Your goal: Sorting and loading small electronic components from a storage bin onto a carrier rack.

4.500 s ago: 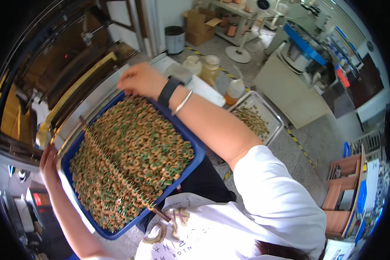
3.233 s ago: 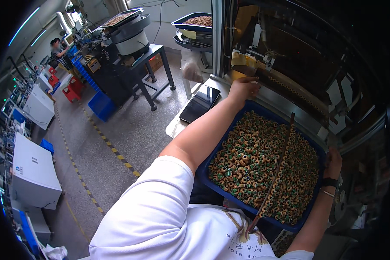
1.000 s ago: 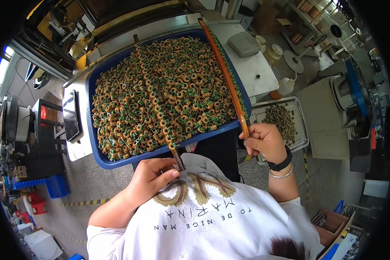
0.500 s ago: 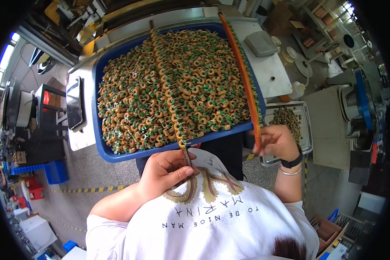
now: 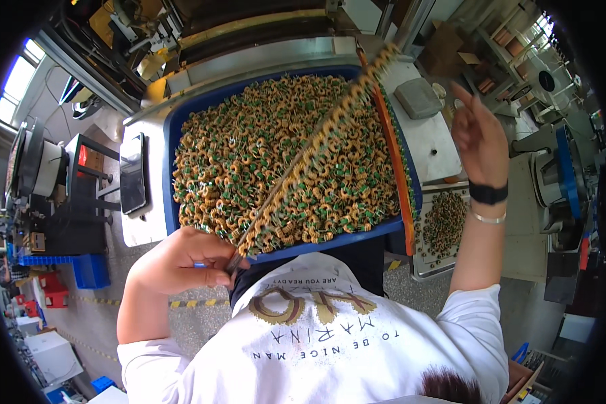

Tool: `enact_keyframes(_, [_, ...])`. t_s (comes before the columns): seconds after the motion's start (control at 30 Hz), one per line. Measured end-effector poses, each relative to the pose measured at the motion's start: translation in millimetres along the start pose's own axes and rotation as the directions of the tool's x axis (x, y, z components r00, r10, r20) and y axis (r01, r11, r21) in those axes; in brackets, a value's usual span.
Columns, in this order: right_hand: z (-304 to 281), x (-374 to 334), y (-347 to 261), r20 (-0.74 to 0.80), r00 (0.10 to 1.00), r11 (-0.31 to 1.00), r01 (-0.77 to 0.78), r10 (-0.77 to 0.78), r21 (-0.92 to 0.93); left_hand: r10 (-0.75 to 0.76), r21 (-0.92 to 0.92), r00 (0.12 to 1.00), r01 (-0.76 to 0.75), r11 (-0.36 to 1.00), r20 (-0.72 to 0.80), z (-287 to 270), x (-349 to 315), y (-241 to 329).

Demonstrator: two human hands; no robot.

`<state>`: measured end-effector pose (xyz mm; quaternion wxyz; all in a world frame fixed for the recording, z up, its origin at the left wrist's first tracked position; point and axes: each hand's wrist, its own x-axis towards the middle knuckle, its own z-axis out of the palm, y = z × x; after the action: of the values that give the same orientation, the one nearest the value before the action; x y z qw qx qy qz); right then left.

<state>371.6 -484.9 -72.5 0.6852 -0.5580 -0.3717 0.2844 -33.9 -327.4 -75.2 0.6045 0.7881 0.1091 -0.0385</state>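
The left hand (image 5: 185,262) sits at seven o'clock, just below the near rim of the blue tray (image 5: 172,175), its grip clamped on the near end of a long rod threaded with rings (image 5: 310,148). That rod rises on a slant from the hand toward one o'clock, crossing above the heap of brown and green rings (image 5: 249,155) that fills the tray. The right hand (image 5: 479,138) is lifted at three o'clock, grip apart, fingers spread and holding nothing; it wears a black wristband (image 5: 488,193) and a thin bracelet. A second, orange rod (image 5: 394,155) lies along the tray's right rim. The tray rests on a grey desk (image 5: 431,145). At four o'clock a small metal tray (image 5: 421,259) holds more rings. A dark tablet (image 5: 133,175) lies at nine o'clock beside the tray
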Motion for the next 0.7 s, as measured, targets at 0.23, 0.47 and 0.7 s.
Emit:
enact_keyframes(0.23, [18.5, 58.6, 11.0, 0.102, 0.994, 0.976, -0.065, 0.044, 0.210, -0.043, 0.162, 0.992, 0.023, 0.987, 0.121, -38.9, 0.4, 8.5])
enact_keyframes(0.47, [34.7, 110.0, 39.3, 0.106, 0.970, 0.960, -0.234, 0.219, 0.154, -0.046, 0.280, 0.716, 0.331, 0.901, -0.697, -151.2, 32.3, -21.9])
enact_keyframes(0.7, [53.0, 192.0, 76.8, -0.020, 0.979, 0.960, -0.195, 0.203, 0.201, -0.111, -0.312, 0.482, -0.359, 0.880, -0.869, -229.9, 98.6, -79.1])
